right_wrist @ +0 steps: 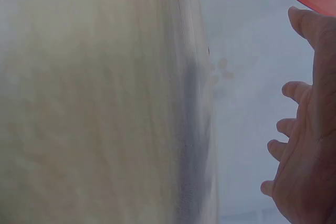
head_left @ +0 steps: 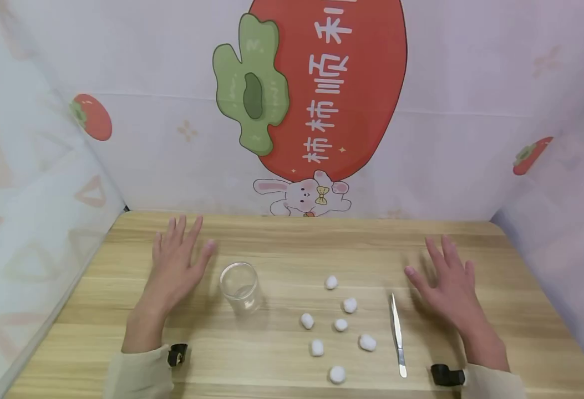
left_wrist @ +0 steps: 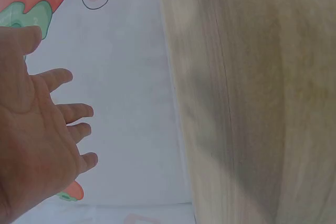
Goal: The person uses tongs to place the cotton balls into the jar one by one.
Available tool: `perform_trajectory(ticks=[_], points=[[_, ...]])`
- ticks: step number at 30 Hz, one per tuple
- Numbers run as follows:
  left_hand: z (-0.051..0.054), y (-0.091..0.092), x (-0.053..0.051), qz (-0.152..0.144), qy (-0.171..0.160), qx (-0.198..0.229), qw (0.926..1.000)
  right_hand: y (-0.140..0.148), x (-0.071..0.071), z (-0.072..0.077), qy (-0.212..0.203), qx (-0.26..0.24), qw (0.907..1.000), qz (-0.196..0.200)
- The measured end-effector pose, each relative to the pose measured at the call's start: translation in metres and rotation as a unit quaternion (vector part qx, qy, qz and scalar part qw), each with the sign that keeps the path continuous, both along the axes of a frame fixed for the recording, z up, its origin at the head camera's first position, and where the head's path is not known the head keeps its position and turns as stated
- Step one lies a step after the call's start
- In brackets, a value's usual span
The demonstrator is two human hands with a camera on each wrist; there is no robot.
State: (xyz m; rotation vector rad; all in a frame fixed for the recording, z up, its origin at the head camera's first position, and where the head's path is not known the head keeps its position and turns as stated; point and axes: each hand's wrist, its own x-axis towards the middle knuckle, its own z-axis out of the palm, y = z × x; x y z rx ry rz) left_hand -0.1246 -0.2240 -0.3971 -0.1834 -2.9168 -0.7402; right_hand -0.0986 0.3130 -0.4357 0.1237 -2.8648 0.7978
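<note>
In the head view my left hand (head_left: 176,266) is spread over the left side of the wooden table, holding nothing. Just to its right stands a clear glass cup (head_left: 242,288). My right hand (head_left: 448,285), also spread and holding nothing, is at the right side. Metal tweezers (head_left: 397,335) lie lengthwise to the left of that hand. Between cup and tweezers several white cotton balls (head_left: 340,325) are scattered. The left wrist view has the left palm (left_wrist: 37,129) with fingers apart; the right wrist view has the right hand (right_wrist: 310,145) likewise.
The wooden table (head_left: 202,366) ends at a back wall covered by white cloth (head_left: 451,155) with a large red persimmon print (head_left: 351,111). Cloth also hangs along the left and right sides. A black wrist strap piece (head_left: 177,354) sits at the left cuff.
</note>
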Motion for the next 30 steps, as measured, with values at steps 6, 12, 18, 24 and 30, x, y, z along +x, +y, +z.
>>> perform_trajectory(ticks=[6, 12, 18, 24, 30], points=[[-0.001, -0.004, 0.009, 0.001, 0.006, -0.003, 1.0, -0.006, 0.002, -0.002, 0.016, 0.001, 0.9998, 0.01], [-0.004, -0.004, 0.019, -0.021, 0.018, 0.006, 0.9996, -0.011, 0.003, 0.004, 0.029, -0.017, 0.999, 0.028], [-0.009, -0.009, 0.029, -0.07, 0.003, 0.078, 0.9944, -0.018, 0.006, 0.006, 0.021, -0.024, 0.9989, 0.034], [-0.014, -0.013, 0.043, -0.134, -0.04, 0.171, 0.9752, -0.023, 0.01, 0.01, 0.021, -0.046, 0.9979, 0.041], [-0.019, -0.008, 0.059, -0.177, -0.061, 0.191, 0.9638, -0.035, 0.019, 0.011, 0.029, -0.076, 0.9948, 0.061]])
